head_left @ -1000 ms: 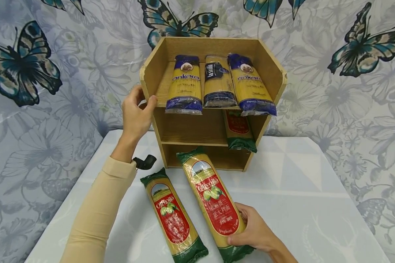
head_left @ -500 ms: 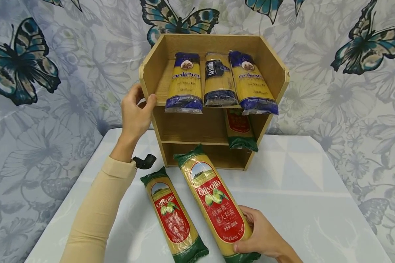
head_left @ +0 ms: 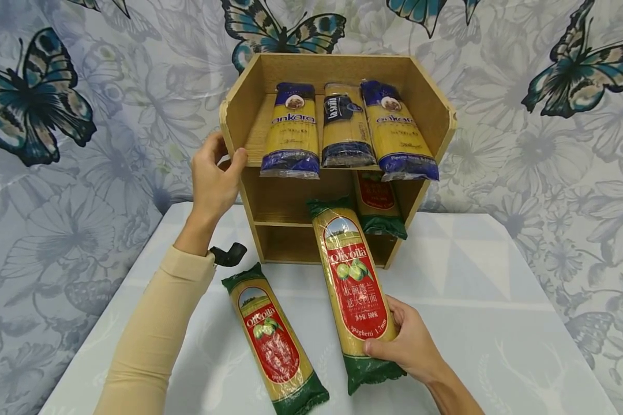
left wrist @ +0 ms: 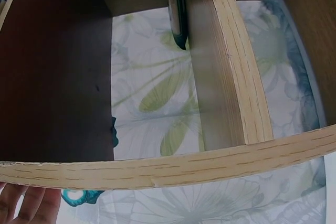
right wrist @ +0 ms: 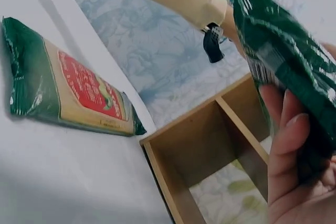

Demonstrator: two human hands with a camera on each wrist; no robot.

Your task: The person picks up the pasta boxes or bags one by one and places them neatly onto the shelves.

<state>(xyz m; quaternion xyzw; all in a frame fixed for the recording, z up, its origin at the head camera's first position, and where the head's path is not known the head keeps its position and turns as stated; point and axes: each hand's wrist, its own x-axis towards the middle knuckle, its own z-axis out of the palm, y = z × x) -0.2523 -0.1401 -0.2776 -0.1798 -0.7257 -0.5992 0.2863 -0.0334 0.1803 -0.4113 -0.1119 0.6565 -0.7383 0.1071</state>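
My left hand (head_left: 214, 178) grips the left side of a small wooden shelf unit (head_left: 235, 124), thumb at the front edge. In the left wrist view its fingers (left wrist: 32, 204) show at the panel's edge. In my right hand (head_left: 414, 344) is a spaghetti pack (head_left: 354, 282), yellow with green ends and a red label, held near its lower end. The pack slants upward, its top overlapping the middle compartment in the head view. A matching spaghetti pack (head_left: 270, 340) lies on the table to its left; the right wrist view also catches that pack (right wrist: 89, 87).
Three pasta packs lie on the top shelf: a yellow-and-blue pack (head_left: 292, 132), a dark-labelled pack (head_left: 345, 129) and another yellow-and-blue pack (head_left: 400, 134). A green-ended pack (head_left: 380, 202) sits at the right of the middle compartment. Butterfly-patterned cloth (head_left: 498, 155) hangs behind the white table (head_left: 477, 323).
My right hand has moved the held spaghetti pack up towards the shelf unit and slightly right, turning it more upright. My left hand keeps its hold on the unit.
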